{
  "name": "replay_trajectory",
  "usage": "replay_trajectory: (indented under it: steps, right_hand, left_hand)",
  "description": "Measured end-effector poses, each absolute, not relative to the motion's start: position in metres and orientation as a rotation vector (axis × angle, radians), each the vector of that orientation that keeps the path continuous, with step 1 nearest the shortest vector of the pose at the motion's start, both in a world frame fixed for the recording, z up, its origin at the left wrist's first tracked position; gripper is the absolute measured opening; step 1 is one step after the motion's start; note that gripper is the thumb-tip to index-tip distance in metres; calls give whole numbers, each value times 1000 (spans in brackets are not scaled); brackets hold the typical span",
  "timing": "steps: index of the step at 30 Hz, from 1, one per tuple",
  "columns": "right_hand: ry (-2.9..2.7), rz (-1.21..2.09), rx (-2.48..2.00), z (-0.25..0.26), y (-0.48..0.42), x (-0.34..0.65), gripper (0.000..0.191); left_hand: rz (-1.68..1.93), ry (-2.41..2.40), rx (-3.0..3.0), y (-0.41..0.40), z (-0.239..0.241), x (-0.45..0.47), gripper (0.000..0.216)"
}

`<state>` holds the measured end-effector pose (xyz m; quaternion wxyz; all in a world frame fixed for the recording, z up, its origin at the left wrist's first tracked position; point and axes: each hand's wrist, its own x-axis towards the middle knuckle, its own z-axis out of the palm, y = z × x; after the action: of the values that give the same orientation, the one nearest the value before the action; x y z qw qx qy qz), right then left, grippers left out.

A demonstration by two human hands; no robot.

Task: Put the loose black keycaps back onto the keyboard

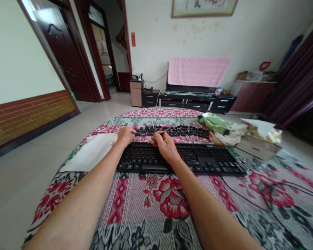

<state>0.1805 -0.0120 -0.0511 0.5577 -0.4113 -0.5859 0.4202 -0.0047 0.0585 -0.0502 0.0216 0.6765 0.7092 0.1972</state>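
A black keyboard (198, 159) with many keycaps taken off lies on a round table. Rows of loose black keycaps (182, 131) lie on the cloth just behind it. My left hand (125, 134) is closed at the keyboard's far left corner, fingers curled at the left end of the keycap rows; what it pinches is hidden. My right hand (165, 146) rests over the keyboard's upper middle, fingers closed on a thin dark tool (162, 133) that points toward the keycaps.
A floral cloth (156, 205) covers the table. A white cloth (92, 152) lies left of the keyboard. A green-white rag (219, 126), papers (261, 130) and a grey flat device (255, 147) lie at right. The keyboard cable (266, 194) curls across the right side.
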Motion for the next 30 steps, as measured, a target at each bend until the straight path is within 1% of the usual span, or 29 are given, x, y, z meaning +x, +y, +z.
replay_trajectory:
  steps: [7,12,19,24,30]
  right_hand:
    - [-1466,1033,-945,-53,-11,179,22]
    - [-1607,1150,-889,-43,-24,173,19]
    - [-1867,1183,-761,-38,-39,168,13]
    - [-1900,1225,-750,-42,-38,166,14]
    - [-2066,1339,-756,-23,-30,170,14]
  left_hand:
    - [669,2178,2050,42,-38,-10,29]
    - [700,2125,2045,12,-32,-11,27]
    - [730,1983,2109,-11,-43,-9,27]
    - [760,1946,2189,-11,-48,-8,25]
    - [806,1876,2173,-8,-51,-10,22]
